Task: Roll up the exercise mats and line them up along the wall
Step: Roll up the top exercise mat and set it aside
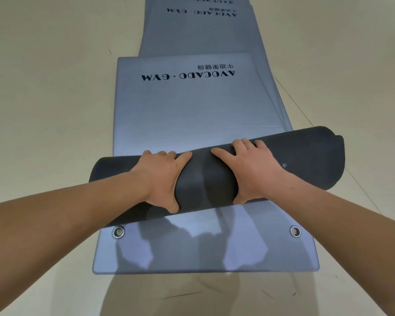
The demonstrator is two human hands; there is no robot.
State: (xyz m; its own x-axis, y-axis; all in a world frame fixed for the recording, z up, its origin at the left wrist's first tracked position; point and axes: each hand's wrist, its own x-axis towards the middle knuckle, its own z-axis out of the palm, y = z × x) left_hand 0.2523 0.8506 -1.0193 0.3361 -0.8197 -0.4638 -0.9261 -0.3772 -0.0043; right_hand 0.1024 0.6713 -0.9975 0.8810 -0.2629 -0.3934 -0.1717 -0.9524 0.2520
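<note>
Grey foam gives under two bare hands as a person works on a half-wound exercise mat [185,106], seen from the head camera. The roll [294,160], its dark underside turned outward, lies crosswise on a lower mat [203,252] spread flat on the cream floor [43,99], closer to that mat's near end than its far one. The left hand [160,179] and right hand [249,169] sit side by side at the middle of the roll, fingers curled over its top and thumbs hooked on the near side, gripping it.

The material looks soft, thick and springy, light enough for one person, but likely to loosen if let go. The roll's right end is fatter and sits further forward than its left, so it appears to be winding askew. A wider hold toward both ends would probably keep it straighter.

Ahead, the unrolled stretch bears upside-down lettering [187,75] reading "AVOCADO · GYM". Metal eyelets [118,231] mark the lower mat's near corners. Further mats [198,35] overlap in a line beyond, none yet rolled, fanned out along the right edge. Nothing else lies in the roll's path. No wall is in view.
</note>
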